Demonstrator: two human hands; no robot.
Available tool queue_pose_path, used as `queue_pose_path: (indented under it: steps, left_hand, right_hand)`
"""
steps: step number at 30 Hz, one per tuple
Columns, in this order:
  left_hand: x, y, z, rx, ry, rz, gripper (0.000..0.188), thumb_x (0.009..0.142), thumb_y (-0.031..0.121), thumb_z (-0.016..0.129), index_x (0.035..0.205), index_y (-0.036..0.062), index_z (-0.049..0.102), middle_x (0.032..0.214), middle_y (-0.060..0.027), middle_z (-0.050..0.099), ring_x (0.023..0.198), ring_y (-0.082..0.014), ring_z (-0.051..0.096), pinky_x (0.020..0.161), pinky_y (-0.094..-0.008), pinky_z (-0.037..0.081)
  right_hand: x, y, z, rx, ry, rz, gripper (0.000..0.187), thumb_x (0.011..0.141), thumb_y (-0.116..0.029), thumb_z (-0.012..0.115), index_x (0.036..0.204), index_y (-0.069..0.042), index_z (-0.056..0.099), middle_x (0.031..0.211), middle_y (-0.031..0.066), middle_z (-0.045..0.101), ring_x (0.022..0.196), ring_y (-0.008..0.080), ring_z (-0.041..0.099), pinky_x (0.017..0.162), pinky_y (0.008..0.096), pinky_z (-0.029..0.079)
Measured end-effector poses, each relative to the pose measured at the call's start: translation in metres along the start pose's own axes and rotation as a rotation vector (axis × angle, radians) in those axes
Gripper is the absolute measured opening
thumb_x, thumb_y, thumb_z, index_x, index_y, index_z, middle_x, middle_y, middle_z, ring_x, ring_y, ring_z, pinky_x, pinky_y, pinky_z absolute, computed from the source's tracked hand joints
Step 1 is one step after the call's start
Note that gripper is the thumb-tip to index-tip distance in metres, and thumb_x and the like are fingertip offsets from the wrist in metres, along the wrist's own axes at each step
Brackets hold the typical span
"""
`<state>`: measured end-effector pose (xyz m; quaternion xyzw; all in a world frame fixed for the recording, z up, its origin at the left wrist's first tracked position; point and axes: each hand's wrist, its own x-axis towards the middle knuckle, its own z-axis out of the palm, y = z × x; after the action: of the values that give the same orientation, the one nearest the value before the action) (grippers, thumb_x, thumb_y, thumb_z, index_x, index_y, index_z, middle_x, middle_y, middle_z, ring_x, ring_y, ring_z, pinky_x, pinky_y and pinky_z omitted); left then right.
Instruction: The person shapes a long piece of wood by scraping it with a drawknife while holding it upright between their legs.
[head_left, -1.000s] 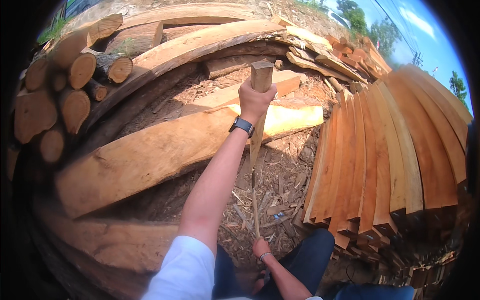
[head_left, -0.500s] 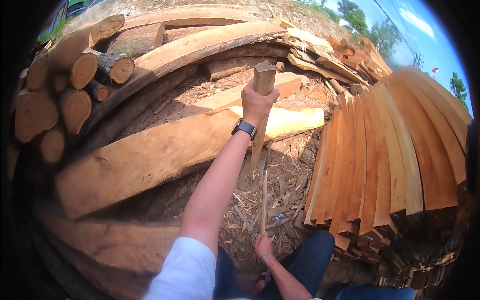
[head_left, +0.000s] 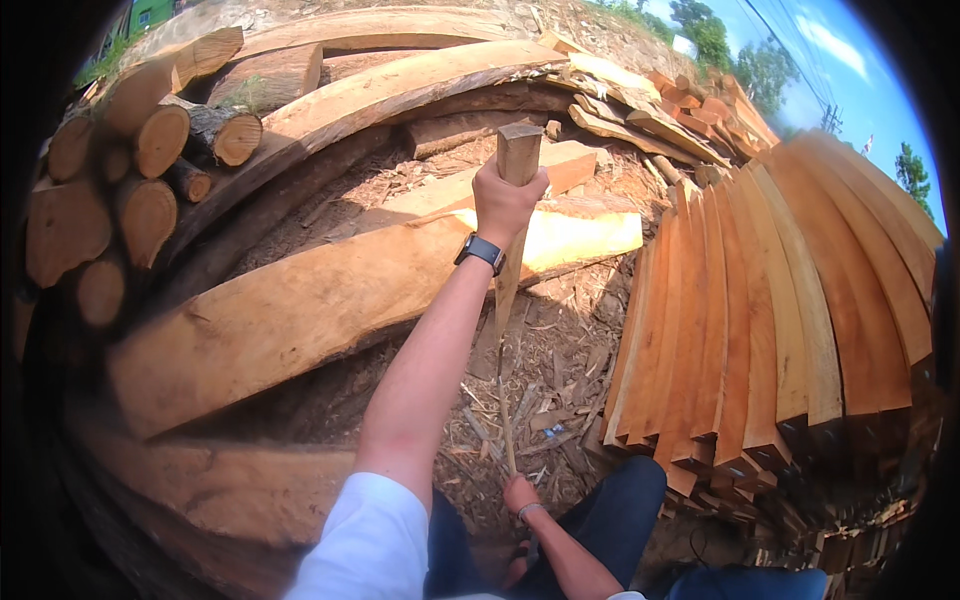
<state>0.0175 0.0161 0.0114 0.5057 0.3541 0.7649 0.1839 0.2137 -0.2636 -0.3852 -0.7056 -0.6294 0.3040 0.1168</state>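
Observation:
My left hand (head_left: 508, 205), with a dark watch on its wrist, is closed around the upper part of a squared wooden post (head_left: 519, 155). The post stands roughly upright and narrows toward its lower end. Low between my knees, my right hand (head_left: 520, 492) grips a long thin tool with a pale handle (head_left: 507, 430). The tool's slim dark far end overlaps the post's lower tip in view; whether they touch, I cannot tell. Just beyond the post lies a broad sawn slab (head_left: 290, 315), partly sunlit.
Stacked planks (head_left: 740, 310) fan out on the right. Cut logs (head_left: 150, 215) are piled at the left. Behind the slab runs a long curved board (head_left: 400, 90), with offcuts (head_left: 650, 130) at its right. Wood chips (head_left: 560, 370) cover the ground.
The tool in my right hand has swung left, from beside the post to in line with its lower tip. My left hand keeps its hold on the post.

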Motion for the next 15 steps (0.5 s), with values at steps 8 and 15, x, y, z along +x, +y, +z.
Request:
queue_pose_path:
  steps: [8, 15]
  left_hand:
    - [0.002, -0.003, 0.002, -0.014, -0.001, -0.005, 0.024, 0.074, 0.02, 0.074, 0.081, -0.0006, 0.063, 0.068, -0.0075, 0.066, 0.062, -0.0141, 0.063, 0.06, -0.0301, 0.051]
    - [0.002, -0.001, -0.005, 0.002, 0.001, -0.002, 0.024, 0.073, 0.019, 0.074, 0.081, 0.0, 0.062, 0.069, -0.007, 0.066, 0.063, -0.0135, 0.063, 0.06, -0.03, 0.05]
  right_hand:
    - [0.004, 0.029, 0.026, -0.061, 0.057, -0.163, 0.028, 0.091, -0.024, 0.055, 0.094, 0.005, 0.056, 0.071, 0.0251, 0.065, 0.064, 0.043, 0.065, 0.064, 0.0498, 0.054]
    - [0.02, -0.008, -0.044, 1.54, -0.753, 0.371, 0.02, 0.099, -0.03, 0.048, 0.099, -0.01, 0.049, 0.054, -0.0014, 0.036, 0.039, 0.0107, 0.036, 0.038, 0.0277, 0.036]
